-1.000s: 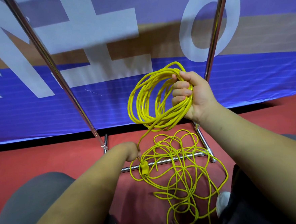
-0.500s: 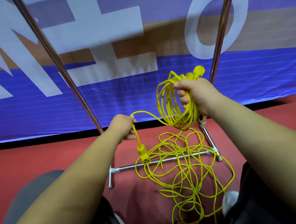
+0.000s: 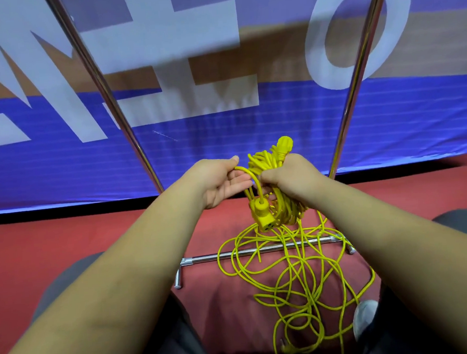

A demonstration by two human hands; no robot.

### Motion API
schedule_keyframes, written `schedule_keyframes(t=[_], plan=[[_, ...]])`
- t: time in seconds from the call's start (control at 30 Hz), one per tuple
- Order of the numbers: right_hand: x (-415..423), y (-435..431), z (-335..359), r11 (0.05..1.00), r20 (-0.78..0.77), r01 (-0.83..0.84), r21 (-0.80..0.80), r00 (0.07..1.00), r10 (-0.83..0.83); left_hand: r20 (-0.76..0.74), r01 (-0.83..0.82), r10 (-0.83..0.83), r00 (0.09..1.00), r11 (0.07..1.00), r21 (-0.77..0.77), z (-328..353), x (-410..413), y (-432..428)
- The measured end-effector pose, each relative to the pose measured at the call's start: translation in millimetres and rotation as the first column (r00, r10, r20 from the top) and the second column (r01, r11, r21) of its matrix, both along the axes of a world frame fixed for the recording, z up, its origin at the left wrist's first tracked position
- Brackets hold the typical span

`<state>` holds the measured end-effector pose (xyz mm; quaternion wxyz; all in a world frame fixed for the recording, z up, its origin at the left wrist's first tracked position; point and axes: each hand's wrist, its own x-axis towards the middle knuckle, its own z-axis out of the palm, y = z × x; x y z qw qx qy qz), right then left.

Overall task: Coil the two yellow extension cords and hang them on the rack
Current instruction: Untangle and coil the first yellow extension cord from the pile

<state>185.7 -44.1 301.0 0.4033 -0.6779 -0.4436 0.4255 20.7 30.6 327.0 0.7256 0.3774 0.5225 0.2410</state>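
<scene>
Hands and cords at the rack. The coiled cord (image 3: 287, 209) is being gripped in the right hand (image 3: 290, 177), whose fingers are being kept curled tightly round the top of the bundle. The loops are hanging down below the fist, so the long axis of the coil is running roughly vertical, and the plug (image 3: 283, 145) is standing up above the knuckles. From this grip the free tail is being led leftward in a short arc to the left hand (image 3: 219, 183), which is lying just beside the right and a little lower. There the tail appears to be pinched lightly between thumb and forefinger, while the other fingers are being held nearly straight, palm up. From the arc the tail is dropping to the socket end (image 3: 263, 214), which is dangling against the front of the loops. The left hand is therefore the nearer one to the tail, and any wrapping of it around the bundle is judged to fall to that hand (the right being fully occupied as the anchor). The loose cord (image 3: 293, 258) is lying uncoiled on the red floor (image 3: 66, 257) below the hands, its strands being draped across the base bar (image 3: 205, 258) of the rack (image 3: 358, 79). The uprights are rising on either side of the hands in front of the banner (image 3: 251, 137). The top rail is not being shown, so hanging height cannot be told.
</scene>
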Motion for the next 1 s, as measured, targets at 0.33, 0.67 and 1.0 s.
schedule_keyframes(t=[0.33, 0.67, 1.0], plan=[[-13.0, -2.4, -7.6, 0.996, -0.495, -0.069, -0.054, 0.868, 0.033, 0.02, -0.04, 0.04, 0.999, 0.999, -0.007, 1.5, -0.3, -2.1], [-15.6, -3.2, -0.6, 0.968, -0.568, -0.249, -0.041, 0.802, 0.183, -0.467, 0.219, -0.061, 0.882, 0.931, 0.292, 10.7, -19.5, 2.7], [-5.0, -3.3, 2.8, 0.881, -0.4, -0.46, -0.107, 0.831, 0.386, -0.894, 0.929, -0.268, 0.36, 0.009, 0.371, 13.9, -35.0, 3.5]])
